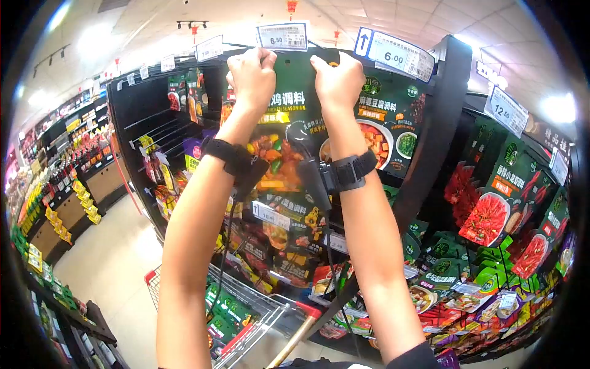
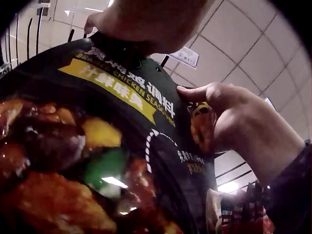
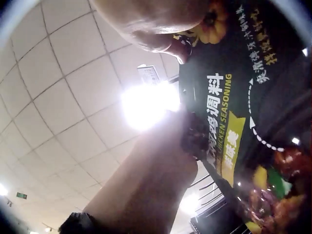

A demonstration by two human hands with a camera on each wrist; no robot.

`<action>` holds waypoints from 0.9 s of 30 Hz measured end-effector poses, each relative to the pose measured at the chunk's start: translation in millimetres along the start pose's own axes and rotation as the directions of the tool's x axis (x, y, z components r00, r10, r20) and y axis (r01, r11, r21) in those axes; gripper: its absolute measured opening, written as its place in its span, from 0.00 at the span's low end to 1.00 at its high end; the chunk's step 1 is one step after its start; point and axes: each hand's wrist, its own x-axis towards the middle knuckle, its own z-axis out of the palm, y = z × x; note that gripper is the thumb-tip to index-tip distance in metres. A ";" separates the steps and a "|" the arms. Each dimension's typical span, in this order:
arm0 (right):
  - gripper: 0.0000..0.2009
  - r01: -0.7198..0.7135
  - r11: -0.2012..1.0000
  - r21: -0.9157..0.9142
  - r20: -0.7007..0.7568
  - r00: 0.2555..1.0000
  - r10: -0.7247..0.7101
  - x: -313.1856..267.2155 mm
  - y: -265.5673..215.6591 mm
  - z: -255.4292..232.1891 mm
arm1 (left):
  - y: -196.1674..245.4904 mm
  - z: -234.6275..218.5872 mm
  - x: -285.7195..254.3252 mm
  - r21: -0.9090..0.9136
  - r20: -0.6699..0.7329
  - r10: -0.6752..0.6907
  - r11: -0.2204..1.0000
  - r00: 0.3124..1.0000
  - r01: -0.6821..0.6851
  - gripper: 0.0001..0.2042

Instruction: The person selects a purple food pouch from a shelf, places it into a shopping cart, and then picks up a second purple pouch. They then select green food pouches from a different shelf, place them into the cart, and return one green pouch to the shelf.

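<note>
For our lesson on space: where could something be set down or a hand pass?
Bare floor lies between the cart and left-hand shelves; the rack looks open left of its upper packets. Lower-right packets are crowded.

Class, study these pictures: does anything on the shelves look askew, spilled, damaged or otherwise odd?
Nothing looks spilled or plainly damaged. One mild oddity: bare metal hooks left of the held chicken seasoning packet, while red-pictured packets and others crowd the display farther right.

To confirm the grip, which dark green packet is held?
The glossy plastic chicken-seasoning packet with the yellow banner, the only one gripped by left hand and right hand.
</note>
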 end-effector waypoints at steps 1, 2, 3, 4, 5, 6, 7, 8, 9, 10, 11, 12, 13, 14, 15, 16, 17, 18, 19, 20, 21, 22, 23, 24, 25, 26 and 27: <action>0.13 -0.003 0.999 0.035 0.015 1.000 0.003 4.7 2.7 4.7 | 1.3 1.5 1.0 -0.006 -0.038 -0.003 1.000 0.999 0.003 0.09; 0.14 0.012 1.000 -0.003 -0.007 1.000 -0.012 8.3 4.2 8.0 | 2.9 3.0 1.5 -0.012 -0.075 -0.007 1.000 0.997 0.006 0.09; 0.14 0.025 0.999 -0.041 -0.027 0.999 -0.026 9.4 1.7 9.0 | 4.5 4.9 0.7 -0.043 -0.098 -0.027 0.999 0.995 0.023 0.09; 0.14 0.037 0.996 -0.078 -0.046 0.998 -0.041 10.0 -0.7 9.1 | 6.5 6.5 0.2 -0.072 -0.121 -0.047 0.997 0.992 0.038 0.09; 0.14 0.101 0.994 -0.052 -0.073 0.992 -0.104 9.5 -2.0 7.1 | 8.9 7.9 0.1 -0.102 -0.144 -0.065 0.994 0.988 0.051 0.09; 0.14 0.106 0.991 -0.076 -0.063 0.992 -0.111 8.9 -5.1 4.5 | 10.5 10.1 -0.1 -0.131 -0.166 -0.083 0.989 0.983 0.062 0.09; 0.14 0.112 0.989 -0.101 -0.053 0.992 -0.118 8.6 -8.3 1.8 | 12.2 12.4 -0.9 -0.149 -0.199 -0.103 0.986 0.975 0.074 0.08; 0.13 0.118 0.985 -0.126 -0.043 0.991 -0.124 8.9 -9.5 0.8 | 13.7 14.3 -2.3 -0.128 -0.236 -0.100 0.989 0.967 0.071 0.08; 0.14 0.105 0.984 -0.145 -0.040 0.993 -0.112 9.2 -9.1 1.6 | 13.1 17.6 -4.0 -0.107 -0.273 -0.095 0.992 0.957 0.068 0.08; 0.14 0.093 0.982 -0.164 -0.037 0.994 -0.100 9.4 -8.7 3.1 | 12.3 20.2 -5.1 -0.086 -0.310 -0.089 0.994 0.946 0.066 0.08; 0.14 0.080 0.980 -0.183 -0.034 0.996 -0.088 9.5 -7.7 4.2 | 9.3 22.2 -5.8 -0.087 -0.331 -0.065 0.995 0.941 0.039 0.07; 0.13 0.071 0.983 -0.168 -0.035 0.996 -0.078 10.6 -4.6 6.3 | 5.7 24.7 -6.7 -0.068 -0.343 -0.066 0.997 0.937 0.045 0.07; 0.13 0.062 0.986 -0.153 -0.040 0.997 -0.069 12.0 1.4 9.4 | 2.5 27.3 -8.0 -0.051 -0.355 -0.063 0.998 0.933 0.048 0.07; 0.13 0.053 0.989 -0.140 -0.045 0.997 -0.060 12.7 6.9 11.4 | -0.6 29.9 -9.2 -0.035 -0.367 -0.061 0.998 0.928 0.052 0.07; 0.13 -0.003 0.992 -0.127 0.023 1.000 0.006 13.5 11.6 9.9 | -4.2 32.0 -9.2 -0.007 -0.303 -0.061 0.998 0.951 0.061 0.06; 0.12 -0.073 0.983 -0.171 0.022 0.997 0.078 12.3 15.9 9.1 | -8.1 34.0 -10.5 0.001 -0.180 -0.111 0.994 0.977 0.113 0.07; 0.13 -0.105 0.979 -0.173 0.023 0.994 0.111 12.5 21.0 8.7 | -9.4 38.8 -9.3 0.043 -0.150 -0.115 0.991 0.982 0.123 0.07; 0.13 -0.139 0.975 -0.175 0.025 0.989 0.145 12.2 26.2 9.0 | -7.3 40.4 -8.6 0.087 -0.120 -0.121 0.987 0.985 0.132 0.07; 0.13 -0.149 0.969 -0.196 0.004 0.988 0.153 13.3 29.9 11.6 | -3.9 39.4 -7.3 0.196 -0.051 -0.143 0.969 0.988 0.150 0.09; 0.13 -0.164 0.962 -0.220 -0.016 0.986 0.165 15.3 33.4 14.9 | -5.0 41.0 -5.0 0.212 0.006 -0.141 0.968 0.990 0.136 0.11; 0.13 -0.182 0.951 -0.249 -0.035 0.983 0.179 15.5 36.6 16.6 | -11.9 45.3 -0.4 0.228 0.068 -0.144 0.966 0.987 0.125 0.12; 0.13 -0.233 0.935 -0.266 -0.056 0.972 0.226 13.3 34.6 14.8 | -19.3 49.1 1.5 0.244 0.133 -0.152 0.963 0.979 0.116 0.14; 0.13 -0.284 0.917 -0.282 -0.080 0.959 0.272 11.9 31.1 14.1 | -27.1 51.7 2.7 0.204 0.192 -0.137 0.974 0.972 0.097 0.23; 0.13 -0.333 0.898 -0.289 -0.113 0.943 0.313 12.4 27.4 13.6 | -26.8 50.7 -1.7 0.188 0.168 -0.129 0.977 0.977 0.097 0.29; 0.12 -0.314 0.904 -0.291 -0.144 0.948 0.283 12.2 26.9 14.6 | -31.4 49.4 -8.3 0.142 0.128 -0.053 0.989 0.990 0.035 0.30; 0.12 -0.338 0.893 -0.297 -0.191 0.937 0.291 11.5 25.7 18.5 | -38.4 45.8 -16.2 0.093 0.087 0.023 0.995 0.996 -0.031 0.32; 0.18 -0.387 0.891 -0.236 -0.098 0.922 0.375 15.3 25.9 18.8 | -39.8 31.6 -21.4 -0.079 0.084 0.110 0.992 0.990 -0.104 0.32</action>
